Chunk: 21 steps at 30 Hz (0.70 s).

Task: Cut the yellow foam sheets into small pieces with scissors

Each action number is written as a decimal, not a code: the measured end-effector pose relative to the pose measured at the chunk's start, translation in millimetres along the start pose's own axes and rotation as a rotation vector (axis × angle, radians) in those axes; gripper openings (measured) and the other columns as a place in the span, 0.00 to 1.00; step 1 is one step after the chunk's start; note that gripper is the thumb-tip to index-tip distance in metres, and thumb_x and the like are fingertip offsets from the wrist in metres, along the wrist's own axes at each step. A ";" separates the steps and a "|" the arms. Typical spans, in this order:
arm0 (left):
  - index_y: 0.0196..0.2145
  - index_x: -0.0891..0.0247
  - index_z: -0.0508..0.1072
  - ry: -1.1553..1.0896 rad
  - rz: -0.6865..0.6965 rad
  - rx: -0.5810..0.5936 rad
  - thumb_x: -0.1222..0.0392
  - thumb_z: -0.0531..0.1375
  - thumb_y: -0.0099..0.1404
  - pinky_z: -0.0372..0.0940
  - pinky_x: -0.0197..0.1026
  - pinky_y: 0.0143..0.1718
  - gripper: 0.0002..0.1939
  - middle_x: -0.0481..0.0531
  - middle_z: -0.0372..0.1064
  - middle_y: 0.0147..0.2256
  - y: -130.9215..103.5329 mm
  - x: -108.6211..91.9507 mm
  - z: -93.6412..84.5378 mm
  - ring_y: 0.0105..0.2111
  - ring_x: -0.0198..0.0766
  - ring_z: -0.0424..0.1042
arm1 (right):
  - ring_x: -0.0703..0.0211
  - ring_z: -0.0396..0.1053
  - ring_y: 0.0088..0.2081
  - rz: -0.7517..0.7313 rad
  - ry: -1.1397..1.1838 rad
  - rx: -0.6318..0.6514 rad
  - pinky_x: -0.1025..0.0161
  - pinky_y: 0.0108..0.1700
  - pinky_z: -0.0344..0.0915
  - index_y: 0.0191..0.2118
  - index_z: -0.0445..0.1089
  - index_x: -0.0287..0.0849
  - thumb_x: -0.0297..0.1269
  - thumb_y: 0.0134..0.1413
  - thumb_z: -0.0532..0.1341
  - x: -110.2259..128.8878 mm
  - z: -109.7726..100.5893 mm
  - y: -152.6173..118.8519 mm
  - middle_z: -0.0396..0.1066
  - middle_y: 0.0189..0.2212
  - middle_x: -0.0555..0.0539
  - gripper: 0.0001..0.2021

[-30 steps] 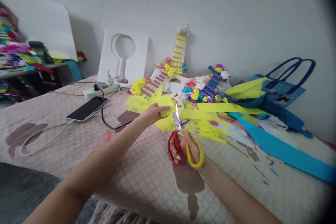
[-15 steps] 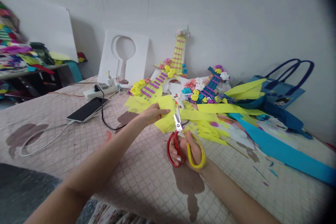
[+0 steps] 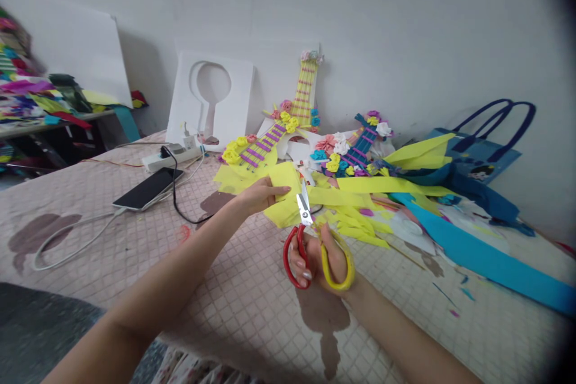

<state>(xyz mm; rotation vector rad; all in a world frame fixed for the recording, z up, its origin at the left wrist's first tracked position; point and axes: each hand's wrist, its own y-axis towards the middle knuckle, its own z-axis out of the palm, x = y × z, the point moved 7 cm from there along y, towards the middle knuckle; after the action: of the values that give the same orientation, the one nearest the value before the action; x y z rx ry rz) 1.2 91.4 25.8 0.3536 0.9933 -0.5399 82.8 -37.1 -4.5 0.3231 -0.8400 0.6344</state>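
Note:
Between the thumb and fingers of my left hand (image 3: 261, 195) is a piece of yellow crepe paper (image 3: 284, 176), held up over the table. My right hand (image 3: 321, 258) has its fingers through the handles of a pair of scissors (image 3: 305, 211), one handle red and the other yellow. The blades point away from me, slightly parted, close to the right edge of the held paper. Whether they touch it I cannot tell. More yellow strips (image 3: 360, 225) lie just beyond my right hand. A white glue gun (image 3: 305, 171) lies behind the blades.
Paper-flower decorations (image 3: 279, 132) lean at the back beside a white foam board (image 3: 180, 96) with a cut-out. To the left lie a phone (image 3: 147, 189) and a power strip (image 3: 173, 156) with trailing cables. A blue paper strip (image 3: 486, 258) and a blue bag (image 3: 490, 156) are at right.
The scissor handles have spread slightly apart, the red one shifting a little left. My left hand still holds the yellow paper in nearly the same place.

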 end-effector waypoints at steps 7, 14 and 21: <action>0.30 0.70 0.72 0.021 0.004 -0.054 0.69 0.68 0.45 0.67 0.33 0.32 0.12 0.51 0.73 0.27 0.7 -0.3 -4.2 0.28 0.32 0.72 | 0.67 0.55 0.17 0.000 -0.042 -0.039 0.66 0.20 0.59 0.32 0.62 0.39 0.64 0.52 0.43 -3.1 -7.0 1.1 0.59 0.20 0.52 0.29; 0.31 0.70 0.73 0.024 0.011 -0.036 0.69 0.68 0.46 0.66 0.35 0.34 0.12 0.52 0.74 0.29 -0.7 -2.8 -2.2 0.28 0.32 0.72 | 0.68 0.53 0.16 0.005 -0.027 -0.079 0.68 0.19 0.57 0.30 0.61 0.40 0.65 0.49 0.46 -1.9 -5.5 -0.4 0.54 0.17 0.55 0.29; 0.33 0.71 0.74 0.080 0.013 -0.026 0.67 0.67 0.48 0.66 0.38 0.37 0.13 0.56 0.74 0.31 -1.8 -4.7 -0.7 0.31 0.36 0.73 | 0.71 0.49 0.13 0.008 -0.030 -0.114 0.71 0.16 0.55 0.28 0.60 0.41 0.66 0.49 0.46 -2.3 -7.1 -1.3 0.52 0.15 0.57 0.28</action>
<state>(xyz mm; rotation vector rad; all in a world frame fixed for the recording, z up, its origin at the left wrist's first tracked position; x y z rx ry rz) -2.3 91.5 29.4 0.3606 1.0732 -0.5042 86.7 -35.4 -10.8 0.2264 -0.9027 0.5876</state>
